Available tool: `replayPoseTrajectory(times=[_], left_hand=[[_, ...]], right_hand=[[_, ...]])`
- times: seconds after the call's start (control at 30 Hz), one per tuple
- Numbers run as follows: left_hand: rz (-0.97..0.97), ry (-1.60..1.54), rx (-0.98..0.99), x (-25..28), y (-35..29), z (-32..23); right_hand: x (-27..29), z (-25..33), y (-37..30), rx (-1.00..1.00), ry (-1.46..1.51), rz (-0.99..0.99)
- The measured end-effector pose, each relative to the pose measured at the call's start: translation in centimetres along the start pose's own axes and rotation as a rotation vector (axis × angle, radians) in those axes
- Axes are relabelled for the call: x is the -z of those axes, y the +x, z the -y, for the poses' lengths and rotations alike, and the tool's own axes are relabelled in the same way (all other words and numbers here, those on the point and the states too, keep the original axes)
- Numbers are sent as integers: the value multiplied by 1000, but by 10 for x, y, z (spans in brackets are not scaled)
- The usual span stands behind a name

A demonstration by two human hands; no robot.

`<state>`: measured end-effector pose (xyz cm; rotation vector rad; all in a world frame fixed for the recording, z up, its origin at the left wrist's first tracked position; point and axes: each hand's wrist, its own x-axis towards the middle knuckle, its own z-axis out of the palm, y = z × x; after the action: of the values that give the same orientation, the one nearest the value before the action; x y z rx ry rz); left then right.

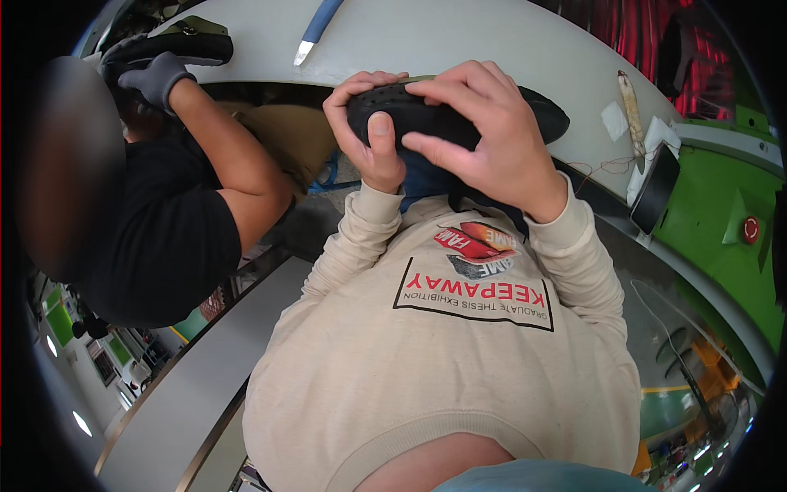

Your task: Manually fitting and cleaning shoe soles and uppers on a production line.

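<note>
A shoe with a black sole [447, 123] lies across both my hands over my lap, its sole turned up toward me. A sliver of olive green upper shows at its far edge. My left hand [369, 135] grips the left end, with the thumb pressed on the sole and the fingers wrapped over the far side. Above the middle of the shoe, my right hand [496, 135] is curled round it, fingertips at the far edge and thumb on the sole. The right end of the shoe sticks out past my right hand.
A blue-handled knife [318, 31] lies on the pale table [246, 37]. At right are a worn-handled tool [631, 111], white scraps [613, 121], a dark flat panel [654, 189] and a green machine [734, 262]. At left, a co-worker's gloved hand [156, 82] is beside an olive shoe [184, 45].
</note>
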<state>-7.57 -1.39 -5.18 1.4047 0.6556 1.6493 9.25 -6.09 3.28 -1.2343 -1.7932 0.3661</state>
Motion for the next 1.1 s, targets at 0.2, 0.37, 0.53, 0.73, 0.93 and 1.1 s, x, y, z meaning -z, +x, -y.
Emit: replayPoseTrajectory(times=[0.2,0.37,0.53,0.73,0.93,1.1], left_hand=[[-57,31,17,-3,-3,-4],[-38,-4,23,-7,1,-2],[30,64,15,-2,12,0],[118,24,66,1,32,-6],[517,491,-50,-1,69,-36],[616,542,14,-6,74,-47]], right_hand=[[1,-5,7,-148,194,74],[12,-5,17,-287,233,99],[15,-19,13,-138,84,21],[58,-69,-22,-202,247,32],[70,-80,-33,-239,254,23],[69,-83,-34,-239,250,49]])
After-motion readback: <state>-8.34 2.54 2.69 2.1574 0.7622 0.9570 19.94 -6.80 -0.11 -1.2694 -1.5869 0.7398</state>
